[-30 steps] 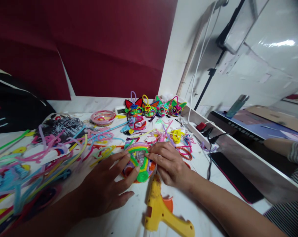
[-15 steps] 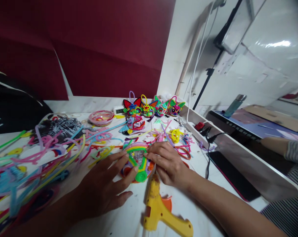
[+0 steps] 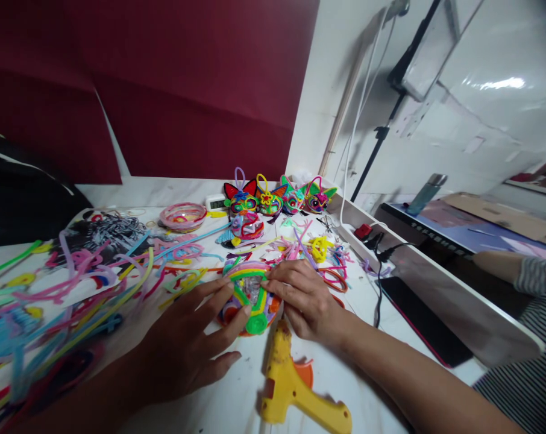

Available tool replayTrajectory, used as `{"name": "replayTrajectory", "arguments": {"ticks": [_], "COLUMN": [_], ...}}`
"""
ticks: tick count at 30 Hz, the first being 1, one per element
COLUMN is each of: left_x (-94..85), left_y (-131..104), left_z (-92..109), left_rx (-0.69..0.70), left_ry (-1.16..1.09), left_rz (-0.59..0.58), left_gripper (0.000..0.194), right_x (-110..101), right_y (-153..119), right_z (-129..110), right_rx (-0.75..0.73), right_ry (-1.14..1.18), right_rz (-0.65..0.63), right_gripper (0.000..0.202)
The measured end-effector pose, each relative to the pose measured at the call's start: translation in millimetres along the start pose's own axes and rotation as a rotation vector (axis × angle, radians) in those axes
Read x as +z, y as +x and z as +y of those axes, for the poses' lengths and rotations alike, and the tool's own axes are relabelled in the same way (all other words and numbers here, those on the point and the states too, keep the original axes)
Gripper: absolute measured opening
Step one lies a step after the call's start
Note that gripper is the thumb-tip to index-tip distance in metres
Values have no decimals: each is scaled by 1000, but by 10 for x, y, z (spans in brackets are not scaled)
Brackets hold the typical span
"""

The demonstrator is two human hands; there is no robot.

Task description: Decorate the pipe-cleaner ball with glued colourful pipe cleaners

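A rounded craft piece made of coloured pipe cleaners (image 3: pixel 257 323) lies on the white table in front of me, with yellow and green bands, a green coil at its near end and a clear, shiny middle. My left hand (image 3: pixel 196 331) has its fingers stretched and spread, with fingertips touching the piece's left side. From the right, my right hand (image 3: pixel 307 298) grips the edge, its fingers close together and the thumb side hidden. A yellow hot glue gun (image 3: pixel 279 377) lies just below the piece, nozzle pointing toward it, its orange trigger visible.
Loose pipe cleaners (image 3: pixel 87 289) cover the left side. Finished animal-face ornaments (image 3: pixel 270 200) stand at the back beside a small timer (image 3: pixel 216 202) and a pink bowl (image 3: pixel 182 216). A dark phone (image 3: pixel 424 319) lies right, near a power strip (image 3: pixel 367 235). Another person's arm (image 3: pixel 499 268) shows beyond the partition.
The whole view has shifted very slightly. Both hands stay at the craft piece, and the glue gun lies where it was.
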State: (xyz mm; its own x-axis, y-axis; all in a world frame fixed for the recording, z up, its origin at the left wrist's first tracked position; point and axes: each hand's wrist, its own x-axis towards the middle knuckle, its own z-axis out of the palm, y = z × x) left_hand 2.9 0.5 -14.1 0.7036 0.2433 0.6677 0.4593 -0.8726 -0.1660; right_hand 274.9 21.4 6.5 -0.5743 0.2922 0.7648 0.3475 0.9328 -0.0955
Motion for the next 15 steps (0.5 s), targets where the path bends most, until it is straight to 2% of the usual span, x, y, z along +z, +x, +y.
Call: {"name": "replayTrajectory", "arguments": {"ticks": [15], "left_x": [-18], "left_y": [-4], "left_z": [30], "left_rx": [-42], "left_ry": [9], "left_rz": [-41], "left_gripper": [30], "right_x": [11], "right_y": [-5], "right_z": [3], "right_rx": [-2], "right_ry": [-6], "right_rz": [10], "right_gripper": [40]}}
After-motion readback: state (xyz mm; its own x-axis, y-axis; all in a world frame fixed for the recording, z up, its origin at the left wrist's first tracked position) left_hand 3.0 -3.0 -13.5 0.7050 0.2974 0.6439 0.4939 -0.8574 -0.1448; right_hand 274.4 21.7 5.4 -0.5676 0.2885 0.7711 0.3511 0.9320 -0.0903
